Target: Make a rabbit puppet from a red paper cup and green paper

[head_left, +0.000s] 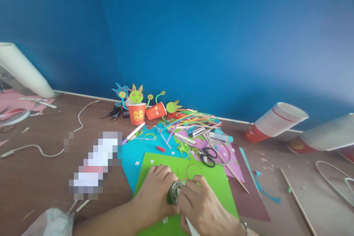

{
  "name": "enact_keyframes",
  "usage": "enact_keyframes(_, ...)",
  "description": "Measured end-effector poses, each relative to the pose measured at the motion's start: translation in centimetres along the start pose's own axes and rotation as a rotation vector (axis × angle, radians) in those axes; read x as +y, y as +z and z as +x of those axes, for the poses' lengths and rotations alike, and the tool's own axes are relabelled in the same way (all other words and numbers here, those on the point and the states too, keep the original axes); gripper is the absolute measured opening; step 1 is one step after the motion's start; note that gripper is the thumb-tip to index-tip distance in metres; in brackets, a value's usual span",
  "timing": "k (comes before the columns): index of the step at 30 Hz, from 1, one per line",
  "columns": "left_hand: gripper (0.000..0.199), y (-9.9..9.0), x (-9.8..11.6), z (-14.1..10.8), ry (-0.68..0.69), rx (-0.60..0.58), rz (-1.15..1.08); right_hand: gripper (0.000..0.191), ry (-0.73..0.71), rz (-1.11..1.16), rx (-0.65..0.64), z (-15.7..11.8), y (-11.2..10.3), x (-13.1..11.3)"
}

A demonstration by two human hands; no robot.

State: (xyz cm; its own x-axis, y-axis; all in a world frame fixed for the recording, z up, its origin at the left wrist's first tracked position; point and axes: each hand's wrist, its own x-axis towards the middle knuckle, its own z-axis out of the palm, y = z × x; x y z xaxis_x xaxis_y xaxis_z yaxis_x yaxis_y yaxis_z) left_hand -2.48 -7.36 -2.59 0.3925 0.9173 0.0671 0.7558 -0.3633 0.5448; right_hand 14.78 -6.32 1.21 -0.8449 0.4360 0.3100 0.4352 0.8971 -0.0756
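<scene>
My left hand (159, 190) is closed round a small round grey-green object (174, 192) with a ring of small holes on its face, held against the green paper sheet (224, 199). Close beside it, my right hand (200, 201) is closed, its fingertips at the object's edge. The end of what looks like a white marker (191, 227) shows below that hand; its tip is hidden. Just beyond my fingers, a thin reddish circle outline (194, 165) is on the green sheet. A red cap (160, 149) lies past the sheet's far edge.
Black-handled scissors (208, 156) and a tape roll (225, 155) lie beyond the sheet, before a heap of coloured sticks (190, 117). Decorated red cups (137, 114) stand near the blue wall. Stacked paper cups (279, 121) and a wooden stick (297, 201) are at right.
</scene>
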Motion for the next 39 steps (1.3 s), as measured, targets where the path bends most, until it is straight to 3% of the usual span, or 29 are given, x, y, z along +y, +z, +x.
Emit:
enact_keyframes(7,0.03,-0.2,-0.1,-0.1,0.013,0.0,0.008,0.012,0.07,-0.089,-0.02,1.2,0.0,-1.0)
enact_keyframes(13,0.013,-0.7,0.2,-0.2,0.008,0.012,0.02,0.014,0.337,0.007,-0.383,4.0,-1.7,-1.2)
enact_keyframes(16,0.02,-0.7,0.1,-0.1,0.014,0.013,0.011,0.009,0.481,0.103,-0.468,5.3,-2.4,-0.4)
enact_keyframes(18,0.03,-0.6,0.1,-0.1,0.0,0.004,-0.002,0.005,0.557,0.15,-0.466,5.7,-2.3,0.3)
enact_keyframes(22,0.051,-0.7,0.0,0.1,-0.054,-0.048,-0.02,0.018,0.763,0.347,-0.445,5.3,-1.3,1.9)
enact_keyframes(26,0.053,-0.8,0.1,0.1,-0.082,-0.076,-0.039,0.016,0.88,0.587,-0.413,4.1,-0.4,2.9)
enact_keyframes(32,0.052,-0.8,0.1,0.0,-0.087,-0.059,-0.068,0.012,0.758,0.703,-0.275,1.8,-0.3,2.4)
enact_keyframes(39,0.038,-0.6,0.3,-0.2,-0.043,-0.014,-0.043,0.013,0.339,0.428,-0.069,-0.4,-0.2,1.4)
